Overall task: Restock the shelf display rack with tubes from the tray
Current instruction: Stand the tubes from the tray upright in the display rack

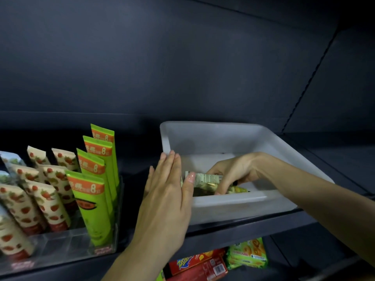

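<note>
A white plastic tray (pixel 233 201) sits on the dark shelf at centre right. My right hand (pixel 233 171) reaches into it and grips a tube (pixel 207 179) with a pale printed end; more tubes lie beneath, partly hidden. My left hand (pixel 168 191) rests flat with straight fingers against the tray's left wall, its thumb over the rim. On the left stands a clear display rack (pixel 85 240) with upright green tubes (pixel 89 197) in its right row and strawberry-print tubes (pixel 48 191) in the rows to their left.
The dark shelf board (pixel 233 232) carries the rack and the tray. Below it lie red snack boxes (pixel 198 266) and a green biscuit pack (pixel 247 252). A dark back wall and an upper shelf close the space above.
</note>
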A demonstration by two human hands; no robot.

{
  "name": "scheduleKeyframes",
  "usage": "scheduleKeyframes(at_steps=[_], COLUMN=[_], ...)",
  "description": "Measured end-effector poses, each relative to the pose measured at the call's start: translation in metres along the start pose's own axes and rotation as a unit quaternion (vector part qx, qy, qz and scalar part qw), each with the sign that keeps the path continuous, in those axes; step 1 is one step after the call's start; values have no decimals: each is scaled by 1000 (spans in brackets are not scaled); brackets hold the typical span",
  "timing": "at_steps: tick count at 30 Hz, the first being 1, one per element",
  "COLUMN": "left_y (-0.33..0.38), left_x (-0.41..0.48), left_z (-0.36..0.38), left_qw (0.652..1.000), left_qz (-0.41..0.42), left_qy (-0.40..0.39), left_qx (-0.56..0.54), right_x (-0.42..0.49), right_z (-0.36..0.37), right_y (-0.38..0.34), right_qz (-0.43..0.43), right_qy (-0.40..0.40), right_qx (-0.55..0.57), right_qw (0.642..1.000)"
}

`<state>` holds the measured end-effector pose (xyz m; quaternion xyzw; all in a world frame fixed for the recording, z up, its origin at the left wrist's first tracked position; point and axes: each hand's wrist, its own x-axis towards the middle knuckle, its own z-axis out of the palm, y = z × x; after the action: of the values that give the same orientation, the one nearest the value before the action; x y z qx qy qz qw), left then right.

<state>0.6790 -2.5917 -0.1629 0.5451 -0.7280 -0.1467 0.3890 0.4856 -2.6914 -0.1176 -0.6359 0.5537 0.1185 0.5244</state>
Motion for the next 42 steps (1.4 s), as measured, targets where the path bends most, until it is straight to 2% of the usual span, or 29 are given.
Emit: scheduleKeyframes(at_steps=[9,15,19,25,31,37,42], left_y=[-1,1,2,7,35,42,26], left_x=[0,0,1,4,-2,-28,-58], left_z=[0,-3,-4,-12,-43,-81,-119], left_qw=[1000,1000,999,998,980,972,961], left_qz=[0,-6,-10,-13,-22,21,43], left_qy=[-4,-19,-31,-63,0,14,36], left_qx=[-2,-10,2,7,-199,-233,-271], right_x=[-3,-12,-22,-60,-108,-137,-132], right_z=[-2,-7,-5,12,38,87,142], right_y=[1,3,-2,-23,-50,-91,-140], right_qz=[16,-15,-32,-93,-186,-287,-389], right_qy=[-18,91,142,195,208,219,222], right_qx=[28,169,199,205,249,293,334], right_qw=[999,981,969,955,927,885,829])
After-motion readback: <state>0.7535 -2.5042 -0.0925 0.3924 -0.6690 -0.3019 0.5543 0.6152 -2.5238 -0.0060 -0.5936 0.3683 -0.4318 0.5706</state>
